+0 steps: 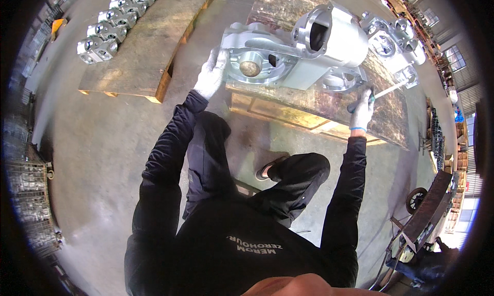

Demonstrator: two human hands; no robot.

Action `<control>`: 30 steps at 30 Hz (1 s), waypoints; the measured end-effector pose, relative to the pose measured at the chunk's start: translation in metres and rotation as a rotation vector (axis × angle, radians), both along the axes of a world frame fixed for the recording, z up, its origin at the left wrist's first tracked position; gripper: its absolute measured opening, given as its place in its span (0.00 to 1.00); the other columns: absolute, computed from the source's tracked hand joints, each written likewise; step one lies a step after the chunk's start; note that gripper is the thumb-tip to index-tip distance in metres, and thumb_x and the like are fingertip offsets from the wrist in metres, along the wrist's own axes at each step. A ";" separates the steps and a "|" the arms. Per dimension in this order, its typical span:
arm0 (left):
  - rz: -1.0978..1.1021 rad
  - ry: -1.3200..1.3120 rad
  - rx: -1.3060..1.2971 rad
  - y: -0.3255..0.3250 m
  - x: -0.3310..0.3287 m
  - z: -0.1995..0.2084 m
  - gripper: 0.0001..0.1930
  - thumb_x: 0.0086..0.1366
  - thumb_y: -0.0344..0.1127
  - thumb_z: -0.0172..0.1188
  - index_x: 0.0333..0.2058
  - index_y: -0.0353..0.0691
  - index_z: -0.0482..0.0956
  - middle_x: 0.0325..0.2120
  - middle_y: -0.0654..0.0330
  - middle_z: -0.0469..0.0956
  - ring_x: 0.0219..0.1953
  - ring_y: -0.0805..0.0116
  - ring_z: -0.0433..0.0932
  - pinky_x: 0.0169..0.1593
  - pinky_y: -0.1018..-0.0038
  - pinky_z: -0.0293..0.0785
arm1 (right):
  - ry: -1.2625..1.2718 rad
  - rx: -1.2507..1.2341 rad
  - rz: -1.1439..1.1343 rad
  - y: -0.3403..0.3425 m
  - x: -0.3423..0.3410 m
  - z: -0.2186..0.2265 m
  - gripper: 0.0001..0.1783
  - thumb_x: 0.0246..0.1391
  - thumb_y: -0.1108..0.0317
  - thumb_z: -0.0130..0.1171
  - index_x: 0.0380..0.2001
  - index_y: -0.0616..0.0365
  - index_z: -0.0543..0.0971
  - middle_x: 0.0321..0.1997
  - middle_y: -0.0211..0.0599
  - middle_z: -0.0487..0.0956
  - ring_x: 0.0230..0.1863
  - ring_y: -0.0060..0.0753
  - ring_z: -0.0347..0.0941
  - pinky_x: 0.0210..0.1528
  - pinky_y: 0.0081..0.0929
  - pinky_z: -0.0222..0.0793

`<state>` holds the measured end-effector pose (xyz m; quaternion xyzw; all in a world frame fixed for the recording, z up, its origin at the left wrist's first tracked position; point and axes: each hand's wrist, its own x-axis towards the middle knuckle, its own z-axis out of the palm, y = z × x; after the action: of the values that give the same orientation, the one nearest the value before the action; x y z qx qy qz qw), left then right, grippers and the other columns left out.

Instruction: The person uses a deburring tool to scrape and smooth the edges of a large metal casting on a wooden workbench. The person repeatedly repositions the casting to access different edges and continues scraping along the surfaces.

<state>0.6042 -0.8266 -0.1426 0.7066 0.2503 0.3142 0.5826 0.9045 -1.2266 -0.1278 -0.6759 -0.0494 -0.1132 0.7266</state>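
A large silvery metal casting point(334, 44) with round openings and flanges lies on a worn wooden pallet point(314, 103) in front of me. My left hand point(210, 74), in a white glove, rests against its left end with the fingers stretched out. At the casting's right side, my right hand point(362, 113), also gloved, is closed around a hand tool with a straight pale shaft point(390, 90). That shaft points right and away; its exact kind I cannot make out. The right fingers are partly hidden.
A second similar casting point(388, 44) sits behind on the right. At the far left, another wooden pallet point(139, 49) carries a row of smaller castings point(105, 33). A wheeled cart point(424, 208) stands at the lower right, near a person point(427, 262). Wire cages point(31, 177) line the left.
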 end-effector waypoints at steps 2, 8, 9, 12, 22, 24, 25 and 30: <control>0.105 0.154 0.114 0.000 0.004 -0.006 0.42 0.78 0.65 0.50 0.74 0.34 0.62 0.65 0.37 0.75 0.69 0.48 0.72 0.69 0.63 0.68 | 0.072 0.059 0.105 0.006 0.029 -0.006 0.20 0.73 0.45 0.59 0.48 0.50 0.82 0.32 0.19 0.75 0.26 0.16 0.65 0.27 0.23 0.61; 0.094 0.117 0.158 0.003 0.004 -0.014 0.43 0.78 0.66 0.48 0.75 0.34 0.61 0.66 0.36 0.73 0.69 0.45 0.72 0.70 0.62 0.66 | 0.152 0.135 0.300 0.011 0.065 -0.021 0.29 0.74 0.38 0.54 0.50 0.55 0.83 0.39 0.22 0.79 0.41 0.21 0.72 0.43 0.24 0.70; 0.082 0.108 0.145 0.004 0.004 -0.014 0.43 0.78 0.66 0.48 0.75 0.33 0.61 0.67 0.36 0.72 0.69 0.46 0.72 0.71 0.62 0.66 | 0.137 0.104 0.301 0.013 0.065 -0.022 0.29 0.74 0.38 0.54 0.49 0.55 0.83 0.39 0.22 0.79 0.41 0.19 0.72 0.43 0.23 0.69; 0.052 0.019 0.028 0.011 0.008 -0.017 0.43 0.78 0.65 0.51 0.75 0.33 0.61 0.69 0.41 0.71 0.72 0.54 0.69 0.73 0.66 0.62 | 0.124 0.075 0.257 0.017 0.054 -0.019 0.32 0.75 0.39 0.53 0.53 0.60 0.83 0.47 0.28 0.83 0.46 0.23 0.75 0.51 0.26 0.71; -0.149 -0.245 -0.335 0.047 0.031 -0.045 0.33 0.83 0.60 0.45 0.64 0.35 0.77 0.50 0.65 0.80 0.48 0.75 0.72 0.55 0.75 0.71 | -0.005 -0.184 -0.125 -0.052 -0.127 -0.015 0.29 0.77 0.45 0.53 0.47 0.64 0.83 0.42 0.30 0.82 0.42 0.21 0.71 0.46 0.26 0.71; -0.184 -0.235 -0.320 0.044 0.025 -0.039 0.33 0.83 0.62 0.45 0.63 0.36 0.78 0.46 0.67 0.79 0.43 0.76 0.70 0.50 0.76 0.70 | -0.054 -0.248 -0.219 -0.061 -0.159 -0.006 0.26 0.77 0.48 0.53 0.46 0.65 0.83 0.39 0.28 0.82 0.39 0.20 0.71 0.43 0.25 0.71; -0.177 -0.156 -0.395 0.043 0.021 -0.031 0.33 0.83 0.62 0.44 0.64 0.36 0.78 0.49 0.65 0.80 0.48 0.75 0.73 0.56 0.74 0.71 | -0.037 -0.202 -0.201 -0.063 -0.168 0.002 0.25 0.78 0.50 0.53 0.45 0.65 0.84 0.37 0.26 0.82 0.38 0.18 0.73 0.40 0.23 0.71; -0.251 -0.076 0.177 0.031 0.016 0.026 0.33 0.84 0.57 0.46 0.69 0.32 0.71 0.61 0.62 0.78 0.60 0.74 0.73 0.67 0.73 0.67 | 0.163 -0.319 -0.070 -0.064 -0.129 0.075 0.27 0.74 0.42 0.56 0.38 0.58 0.82 0.26 0.27 0.78 0.24 0.20 0.73 0.27 0.24 0.67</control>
<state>0.6205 -0.7954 -0.1170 0.7683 0.1090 0.2863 0.5620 0.7758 -1.2905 -0.0524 -0.7907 0.0160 -0.0741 0.6075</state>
